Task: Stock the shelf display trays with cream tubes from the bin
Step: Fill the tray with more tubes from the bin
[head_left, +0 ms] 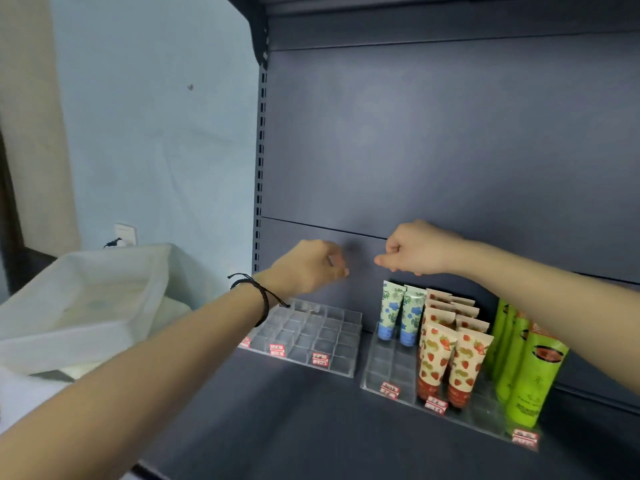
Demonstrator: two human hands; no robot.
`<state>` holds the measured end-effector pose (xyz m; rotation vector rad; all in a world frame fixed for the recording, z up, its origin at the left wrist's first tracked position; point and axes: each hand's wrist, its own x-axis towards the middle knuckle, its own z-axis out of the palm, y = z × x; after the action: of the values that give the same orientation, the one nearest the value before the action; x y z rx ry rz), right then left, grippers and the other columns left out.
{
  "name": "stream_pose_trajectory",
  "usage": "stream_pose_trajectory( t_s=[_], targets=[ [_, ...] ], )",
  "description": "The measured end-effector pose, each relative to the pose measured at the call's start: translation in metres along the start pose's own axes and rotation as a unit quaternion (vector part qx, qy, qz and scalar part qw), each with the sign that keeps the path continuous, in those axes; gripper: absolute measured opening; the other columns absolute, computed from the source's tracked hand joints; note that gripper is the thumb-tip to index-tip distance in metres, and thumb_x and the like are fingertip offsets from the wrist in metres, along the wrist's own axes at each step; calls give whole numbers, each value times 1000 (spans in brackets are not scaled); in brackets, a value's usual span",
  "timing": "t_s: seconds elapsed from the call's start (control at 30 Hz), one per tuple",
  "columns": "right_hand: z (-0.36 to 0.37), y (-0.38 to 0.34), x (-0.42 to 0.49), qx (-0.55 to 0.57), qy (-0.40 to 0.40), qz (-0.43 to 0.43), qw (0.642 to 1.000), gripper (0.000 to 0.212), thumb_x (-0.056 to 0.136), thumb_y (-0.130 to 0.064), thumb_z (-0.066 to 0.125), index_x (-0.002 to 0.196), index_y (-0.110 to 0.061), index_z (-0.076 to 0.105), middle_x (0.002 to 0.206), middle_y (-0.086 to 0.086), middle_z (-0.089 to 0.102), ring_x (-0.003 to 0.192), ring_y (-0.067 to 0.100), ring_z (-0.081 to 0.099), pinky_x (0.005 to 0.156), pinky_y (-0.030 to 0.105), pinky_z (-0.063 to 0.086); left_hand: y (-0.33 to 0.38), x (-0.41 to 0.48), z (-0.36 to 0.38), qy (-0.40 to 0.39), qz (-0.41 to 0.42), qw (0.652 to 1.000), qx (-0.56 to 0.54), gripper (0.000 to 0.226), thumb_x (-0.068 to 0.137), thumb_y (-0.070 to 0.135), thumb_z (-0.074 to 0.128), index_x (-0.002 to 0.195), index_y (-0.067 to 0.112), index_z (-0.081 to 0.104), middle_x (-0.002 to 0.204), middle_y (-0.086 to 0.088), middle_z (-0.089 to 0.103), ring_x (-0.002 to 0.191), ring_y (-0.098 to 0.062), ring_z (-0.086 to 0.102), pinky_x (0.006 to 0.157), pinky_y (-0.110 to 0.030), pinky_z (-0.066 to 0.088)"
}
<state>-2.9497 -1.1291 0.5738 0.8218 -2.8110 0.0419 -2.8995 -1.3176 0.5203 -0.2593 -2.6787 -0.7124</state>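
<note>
Two clear display trays sit on the dark shelf. The left tray (304, 336) has empty compartments. The right tray (388, 372) holds two blue-flowered tubes (401, 315), several strawberry-print tubes (450, 355) and green tubes (526, 368). Both my hands are raised in front of the shelf's back panel, above the trays. My left hand (308, 266), with a black cord bracelet at its wrist, is curled shut with nothing visible in it. My right hand (415, 249) is also a loose fist holding nothing. A translucent white bin (86, 299) stands at the left; its contents are blurred.
Red-and-white price tags (320, 359) are stuck along the tray fronts. The shelf upright (260, 161) with slots runs up beside a pale blue wall. A wall socket (125, 234) with a plug sits behind the bin. The shelf surface (277, 417) in front of the trays is dark.
</note>
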Motion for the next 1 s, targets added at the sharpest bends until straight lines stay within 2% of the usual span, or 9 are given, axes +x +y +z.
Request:
stream_pose_trajectory(
  t_s=[0.1,0.2,0.3,0.37,0.5,0.6,0.77,0.9,1.0],
  targets=[
    [-1,-40,-9,-26,48,-43,998,52,93,-55,44,79,-9,65,72,6,65,74,25,62,62,30,43,-16,-36,-38,22,-26,993,117,26,89,44,54,84,20,63,92,0,67,90,-22,61,82,-36,51],
    [0,-86,-21,-18,64,-100,993,57,95,-57,37,84,-9,66,79,7,67,80,25,63,64,30,45,-31,-84,-73,34,-65,971,226,35,90,55,46,77,24,57,92,2,66,90,-22,59,75,-32,48],
    [5,-139,-38,4,66,-168,984,60,95,-59,35,75,-7,59,72,6,61,72,24,59,55,26,36,-43,-145,-101,25,-99,949,298,41,89,61,41,77,25,56,91,2,65,87,-22,60,70,-30,44],
    [11,-180,-51,18,56,-210,976,59,93,-62,33,67,-13,53,65,1,55,68,21,55,53,27,34,-53,-191,-116,13,-123,933,339,44,88,63,39,79,24,58,89,3,63,85,-21,59,69,-30,44],
    [31,-265,-82,54,29,-273,960,58,93,-65,31,64,-17,46,63,-2,49,61,15,49,55,29,35,-74,-286,-139,-26,-190,899,393,56,87,68,34,84,21,64,80,6,61,65,-13,50,51,-25,29],
    [55,-324,-107,95,17,-316,944,60,92,-65,33,68,-14,52,61,-4,49,62,15,51,58,31,38,-91,-356,-146,-58,-240,878,410,60,87,70,29,78,20,60,66,7,53,56,-11,45,49,-25,27],
    [117,-406,-155,116,4,-395,911,60,92,-65,33,59,-16,43,58,-1,49,60,18,49,52,31,29,-130,-461,-130,-126,-304,862,386,76,84,75,18,86,17,66,75,2,61,74,-22,62,57,-28,39],
    [187,-445,-197,127,-83,-422,894,58,91,-67,32,69,-18,55,64,-4,56,64,13,53,51,28,29,-163,-540,-83,-192,-358,860,308,72,85,74,20,92,20,67,89,3,65,87,-21,61,65,-31,44],
    [250,-460,-228,117,-163,-422,884,53,92,-66,34,66,-23,49,62,-6,50,58,8,46,50,27,29,-182,-589,-33,-231,-396,853,251,66,86,72,22,97,23,65,90,6,61,88,-19,57,68,-31,41]
  ],
)
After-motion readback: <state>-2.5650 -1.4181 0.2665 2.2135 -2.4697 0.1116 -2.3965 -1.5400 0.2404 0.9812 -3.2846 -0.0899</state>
